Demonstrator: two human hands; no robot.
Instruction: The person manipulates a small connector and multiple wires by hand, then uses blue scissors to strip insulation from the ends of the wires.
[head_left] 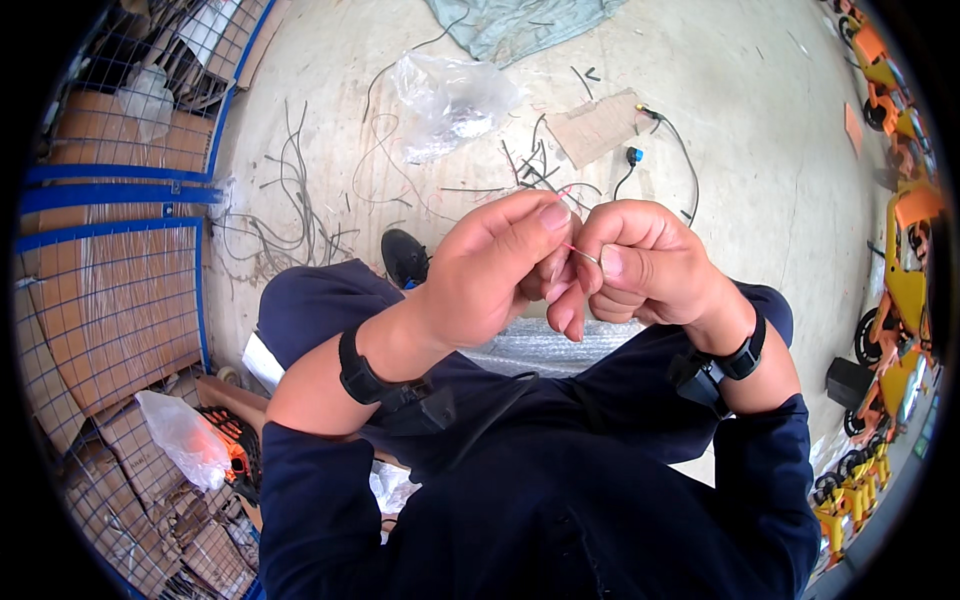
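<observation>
Close together above my lap, both hands work on one thin red wire (574, 248) with a pale, bare-looking end. My left hand (500, 250) pinches the wire between thumb and curled fingers; a bit of red shows above its thumb tip. At the other end, my right hand (650, 265) grips the light-coloured tip between thumb and forefinger, its other fingers folded. The fingertips nearly touch, and part of the wire is hidden inside the left hand. Black straps with small boxes sit on both wrists.
Black cable pieces (300, 190) lie scattered on the floor, with a clear plastic bag (450, 100), a cardboard piece (595, 130) and a black cable with a blue connector (634, 156). A blue mesh cage (120, 180) stands left; yellow-orange machines (905, 260) line the right.
</observation>
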